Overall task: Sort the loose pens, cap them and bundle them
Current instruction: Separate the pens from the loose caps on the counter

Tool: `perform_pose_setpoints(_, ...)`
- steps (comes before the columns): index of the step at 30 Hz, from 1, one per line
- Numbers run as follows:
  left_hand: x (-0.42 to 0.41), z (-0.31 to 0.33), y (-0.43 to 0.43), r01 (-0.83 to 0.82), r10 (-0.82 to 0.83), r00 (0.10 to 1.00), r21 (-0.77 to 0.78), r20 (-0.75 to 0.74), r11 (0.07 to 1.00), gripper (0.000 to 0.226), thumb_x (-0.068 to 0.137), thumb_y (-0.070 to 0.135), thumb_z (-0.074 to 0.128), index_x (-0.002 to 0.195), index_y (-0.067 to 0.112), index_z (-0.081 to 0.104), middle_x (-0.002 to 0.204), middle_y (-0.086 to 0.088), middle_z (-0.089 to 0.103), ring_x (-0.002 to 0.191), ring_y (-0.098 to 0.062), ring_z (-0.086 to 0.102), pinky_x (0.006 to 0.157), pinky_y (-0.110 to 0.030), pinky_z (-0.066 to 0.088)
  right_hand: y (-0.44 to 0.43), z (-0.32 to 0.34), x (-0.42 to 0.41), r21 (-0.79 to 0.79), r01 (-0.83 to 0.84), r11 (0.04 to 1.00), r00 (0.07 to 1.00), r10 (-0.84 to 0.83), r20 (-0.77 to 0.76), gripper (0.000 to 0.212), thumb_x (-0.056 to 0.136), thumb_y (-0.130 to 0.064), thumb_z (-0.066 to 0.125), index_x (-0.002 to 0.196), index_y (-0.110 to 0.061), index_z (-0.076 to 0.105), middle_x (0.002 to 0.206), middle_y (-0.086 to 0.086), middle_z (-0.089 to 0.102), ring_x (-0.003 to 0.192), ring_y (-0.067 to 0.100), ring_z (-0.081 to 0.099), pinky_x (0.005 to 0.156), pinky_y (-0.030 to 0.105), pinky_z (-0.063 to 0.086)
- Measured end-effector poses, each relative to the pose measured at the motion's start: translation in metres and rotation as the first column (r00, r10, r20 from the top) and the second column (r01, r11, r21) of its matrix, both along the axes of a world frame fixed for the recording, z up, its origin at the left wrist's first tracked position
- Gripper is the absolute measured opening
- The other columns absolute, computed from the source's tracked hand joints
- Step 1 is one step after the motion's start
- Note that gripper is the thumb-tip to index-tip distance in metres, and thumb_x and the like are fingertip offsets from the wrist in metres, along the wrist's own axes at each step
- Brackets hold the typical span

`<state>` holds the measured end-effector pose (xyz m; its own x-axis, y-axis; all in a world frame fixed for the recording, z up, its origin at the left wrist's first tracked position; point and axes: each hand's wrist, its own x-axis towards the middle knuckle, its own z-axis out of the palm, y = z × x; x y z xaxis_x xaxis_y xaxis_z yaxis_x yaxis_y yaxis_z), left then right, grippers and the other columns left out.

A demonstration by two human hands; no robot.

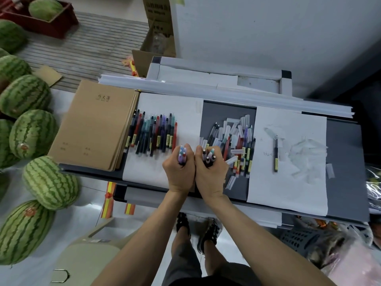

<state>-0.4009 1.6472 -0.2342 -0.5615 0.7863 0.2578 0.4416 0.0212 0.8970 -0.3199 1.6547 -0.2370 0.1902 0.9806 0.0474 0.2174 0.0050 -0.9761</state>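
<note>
My left hand (pixel 179 172) grips a small bunch of pens (pixel 182 154) upright, their tips pointing up. Pressed against it, my right hand (pixel 210 172) grips a second bunch of pens (pixel 208 156) the same way. A row of several pens (pixel 153 133) lies sorted side by side on white paper to the left. Right of my hands, a loose heap of pens and clear caps (pixel 235 141) covers the grey table top. One single black pen (pixel 275 153) lies alone on the right sheet, beside a pile of clear caps (pixel 307 155).
A stack of brown notebooks (pixel 92 124) sits at the table's left end. White paper stacks (pixel 206 91) line the far edge. Several watermelons (pixel 33 133) lie on the floor to the left. A beige stool (pixel 86 259) stands at the lower left, with a dark basket (pixel 299 238) under the table.
</note>
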Motion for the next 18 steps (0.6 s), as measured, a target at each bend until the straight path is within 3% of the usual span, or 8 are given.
perform_pose_setpoints(2,-0.001,0.006,0.003,0.036,-0.033,0.997,-0.051,0.068,0.998,0.05,0.102,0.025,0.055,0.058,0.006,0.043,0.047,-0.003,0.042,0.042,-0.019,0.037,0.044,-0.023,0.029,0.004,0.008,-0.003,-0.033,0.0,0.999,1.0,0.0,-0.008,0.035,0.1,-0.041,0.064,0.077,-0.032,0.04,0.062,-0.007,0.052,0.053,0.009,0.046,0.05,0.024,0.041)
perform_pose_setpoints(5,-0.008,0.021,0.012,0.069,-0.041,0.986,-0.175,0.161,0.982,0.048,0.1,0.024,0.055,0.057,0.009,0.037,0.048,0.003,0.036,0.045,-0.009,0.03,0.046,-0.016,0.028,0.016,0.022,-0.01,-0.123,-0.008,0.992,0.999,0.002,-0.052,0.041,0.098,-0.032,0.066,0.07,-0.036,0.036,0.058,-0.014,0.043,0.054,0.007,0.036,0.052,0.018,0.033)
perform_pose_setpoints(7,-0.019,0.031,0.021,0.084,-0.027,0.982,-0.305,0.186,0.949,0.048,0.098,0.023,0.058,0.056,0.014,0.036,0.048,0.008,0.035,0.048,-0.007,0.03,0.049,-0.021,0.031,0.027,0.028,-0.015,-0.224,-0.03,0.974,0.998,0.018,-0.055,0.039,0.096,-0.029,0.067,0.07,-0.032,0.039,0.058,-0.013,0.043,0.054,0.007,0.035,0.053,0.019,0.034)
perform_pose_setpoints(11,-0.05,0.043,0.037,0.197,-0.009,0.939,-0.516,0.345,0.833,0.043,0.097,0.037,0.062,0.06,0.018,0.051,0.052,-0.001,0.048,0.05,-0.02,0.047,0.047,-0.033,0.043,0.051,0.039,-0.028,-0.535,-0.124,0.836,0.99,0.07,-0.12,0.017,0.095,-0.027,0.065,0.099,-0.017,0.053,0.071,0.002,0.061,0.059,0.02,0.057,0.051,0.032,0.044)
perform_pose_setpoints(14,-0.071,0.048,0.048,0.221,-0.047,0.959,-0.629,0.281,0.745,0.041,0.098,0.043,0.061,0.065,0.019,0.055,0.056,-0.001,0.057,0.055,-0.023,0.057,0.055,-0.032,0.047,0.066,0.047,-0.037,-0.64,-0.159,0.752,0.987,0.131,-0.092,0.024,0.095,-0.031,0.063,0.107,-0.014,0.052,0.088,0.011,0.066,0.07,0.026,0.059,0.054,0.033,0.043)
perform_pose_setpoints(18,-0.092,0.054,0.067,0.257,-0.133,0.965,-0.726,0.225,0.638,0.027,0.096,0.032,0.059,0.075,0.015,0.054,0.067,-0.007,0.062,0.062,-0.027,0.062,0.057,-0.032,0.047,0.082,0.053,-0.047,-0.703,-0.165,0.692,0.975,0.223,-0.009,0.035,0.098,-0.041,0.06,0.112,-0.01,0.055,0.101,0.014,0.071,0.076,0.03,0.067,0.059,0.037,0.051)
